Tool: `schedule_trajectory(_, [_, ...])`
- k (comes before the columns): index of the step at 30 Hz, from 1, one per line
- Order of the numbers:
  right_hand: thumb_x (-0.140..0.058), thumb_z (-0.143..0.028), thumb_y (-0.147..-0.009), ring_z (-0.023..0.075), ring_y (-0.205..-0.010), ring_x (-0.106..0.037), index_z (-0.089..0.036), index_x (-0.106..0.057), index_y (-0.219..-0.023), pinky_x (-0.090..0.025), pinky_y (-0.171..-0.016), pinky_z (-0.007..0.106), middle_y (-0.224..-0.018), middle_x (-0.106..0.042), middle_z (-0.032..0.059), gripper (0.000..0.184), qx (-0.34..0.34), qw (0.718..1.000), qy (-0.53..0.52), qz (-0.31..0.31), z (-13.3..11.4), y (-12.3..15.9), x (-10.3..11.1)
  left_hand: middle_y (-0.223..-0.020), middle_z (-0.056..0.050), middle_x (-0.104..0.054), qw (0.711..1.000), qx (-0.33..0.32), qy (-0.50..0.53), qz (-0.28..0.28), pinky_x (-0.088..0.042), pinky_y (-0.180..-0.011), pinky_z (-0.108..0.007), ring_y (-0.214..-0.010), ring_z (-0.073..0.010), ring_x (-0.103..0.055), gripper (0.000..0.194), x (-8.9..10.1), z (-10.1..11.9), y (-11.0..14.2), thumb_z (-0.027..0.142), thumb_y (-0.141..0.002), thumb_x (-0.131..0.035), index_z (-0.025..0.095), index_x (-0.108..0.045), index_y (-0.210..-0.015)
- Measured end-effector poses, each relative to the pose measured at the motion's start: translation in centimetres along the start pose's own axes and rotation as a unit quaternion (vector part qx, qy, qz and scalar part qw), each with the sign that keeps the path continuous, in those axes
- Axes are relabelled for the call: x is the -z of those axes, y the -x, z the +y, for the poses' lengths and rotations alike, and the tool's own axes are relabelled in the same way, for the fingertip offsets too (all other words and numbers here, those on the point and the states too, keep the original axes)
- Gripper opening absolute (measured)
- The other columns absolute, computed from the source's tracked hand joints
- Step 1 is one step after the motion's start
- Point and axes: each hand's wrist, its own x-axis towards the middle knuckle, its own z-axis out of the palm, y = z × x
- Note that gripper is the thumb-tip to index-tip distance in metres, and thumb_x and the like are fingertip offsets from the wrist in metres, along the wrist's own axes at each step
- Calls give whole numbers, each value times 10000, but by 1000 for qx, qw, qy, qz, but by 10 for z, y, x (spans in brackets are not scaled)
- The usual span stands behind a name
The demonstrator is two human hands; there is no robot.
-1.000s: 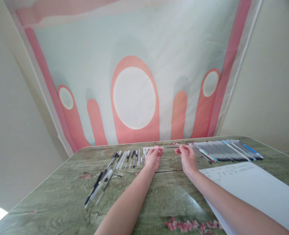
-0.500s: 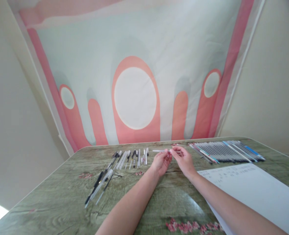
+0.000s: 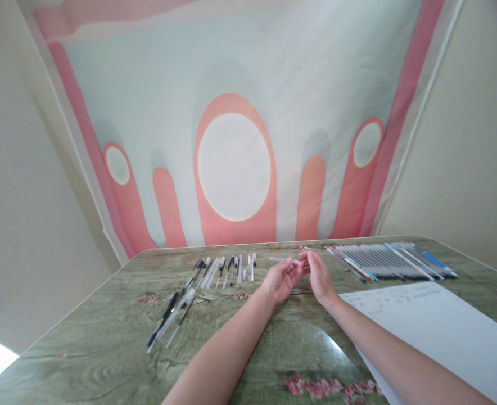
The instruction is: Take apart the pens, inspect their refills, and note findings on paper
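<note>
My left hand [image 3: 283, 281] is closed around a clear, whitish pen barrel [image 3: 276, 259]. One end of the barrel sticks out to the left past the fingers. My right hand [image 3: 319, 277] meets it from the right, its fingers bunched at the barrel's other end. What lies between those right fingertips is too small and hidden to make out. Both hands are just above the table, near its far middle.
Pen parts [image 3: 227, 271], clear barrels, dark caps and thin refills, lie in a row left of the hands. More black and clear pens [image 3: 170, 320] lie nearer. A row of pens [image 3: 383, 261] lies at right, behind a white sheet [image 3: 438, 332] with writing. The table [image 3: 96, 332] has a wood-and-flower print.
Both hands have shifted slightly right with the pen barrel. My right hand has turned more upright, its fingers now bunched beside the left fingertips. The view has moved a little.
</note>
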Motion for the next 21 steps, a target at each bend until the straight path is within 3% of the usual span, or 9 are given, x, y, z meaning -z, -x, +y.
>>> schedule_trajectory(5, [-427,-382,-810,154,-672,-534,-187,-515,-856,-443,-611,278,-791,-577,40,219,110,988,108,22,-20,-4,-4,-730,-75,-619,999,21,-25,0,-469,-758,-235,-754,-131,-611,90,7,-5,-3,155,-769,-539,73,-566,-795])
schedule_trajectory(7, [-468,-332,-787,157,-690,-528,-191,-534,-828,-432,-656,286,-766,-579,36,160,176,967,183,-18,-31,-11,-9,-726,-77,-622,998,32,-51,-4,-463,-760,-256,-709,-128,-609,93,9,-8,-5,146,-775,-519,75,-568,-810])
schedule_trajectory(10, [-502,-258,-751,172,-759,-530,-195,-574,-733,-397,-745,310,-745,-598,35,97,247,910,306,-136,-44,-30,-21,-751,-96,-628,996,53,-73,-18,-453,-767,-275,-712,-141,-612,91,13,-10,-6,105,-774,-488,69,-565,-807])
schedule_trajectory(13, [-451,-232,-772,154,-741,-550,-197,-607,-798,-404,-701,270,-797,-632,31,162,190,857,406,-255,-46,-56,-35,-753,-113,-626,996,62,-61,-11,-454,-747,-262,-738,-152,-618,82,16,-10,-6,113,-779,-482,69,-550,-786])
schedule_trajectory(17, [-557,-238,-690,154,-639,-580,-203,-664,-716,-404,-593,234,-700,-664,22,116,154,824,436,-328,-34,-80,-56,-728,-114,-623,996,69,-59,-1,-456,-690,-234,-703,-142,-616,75,20,-10,-7,131,-779,-491,73,-539,-784])
schedule_trajectory(21, [-596,-250,-654,171,-676,-603,-225,-688,-700,-406,-628,238,-722,-683,20,106,146,796,456,-370,-18,-74,-85,-722,-87,-623,996,60,-68,-14,-454,-709,-248,-672,-125,-602,90,20,-13,-9,103,-772,-479,87,-556,-817])
